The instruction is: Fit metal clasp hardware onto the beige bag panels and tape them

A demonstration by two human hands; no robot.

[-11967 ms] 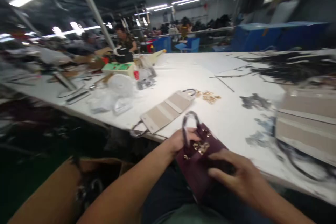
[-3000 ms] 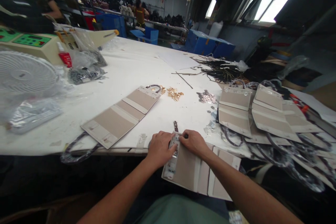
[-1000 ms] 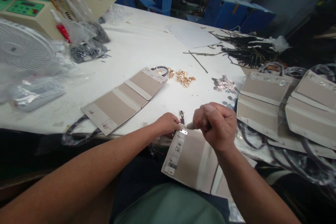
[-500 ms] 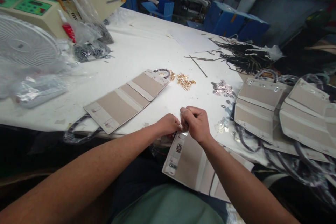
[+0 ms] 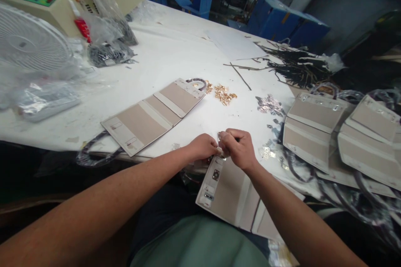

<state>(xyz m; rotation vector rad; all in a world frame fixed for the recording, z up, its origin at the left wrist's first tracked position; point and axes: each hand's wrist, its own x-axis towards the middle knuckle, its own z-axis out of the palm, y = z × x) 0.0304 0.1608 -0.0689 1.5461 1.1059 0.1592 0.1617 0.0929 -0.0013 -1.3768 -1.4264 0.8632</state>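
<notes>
At the table's near edge, a beige bag panel (image 5: 230,187) lies partly over my lap, with small metal plates (image 5: 216,175) set along its left end. Over that panel's top corner, my left hand (image 5: 205,148) is closed in a pinch; what its fingertips hold is hidden. Close against it, my right hand (image 5: 238,147) is closed with a small shiny metal piece (image 5: 219,137) showing at its fingertips. A second bag panel (image 5: 150,119) with wrapped handles lies flat to the left, apart from both hands.
Gold-coloured fittings (image 5: 224,95) and a heap of silver plates (image 5: 270,105) lie ahead. More bag panels (image 5: 313,133) overlap on the right, near dark strips (image 5: 294,64). A fan (image 5: 23,44), plastic bags (image 5: 46,98) and a machine (image 5: 44,6) stand left.
My right hand has turned slightly and shifted a little right, so a metal piece now shows at its fingertips. My left hand stays pinched beside it. The view has shifted slightly.
</notes>
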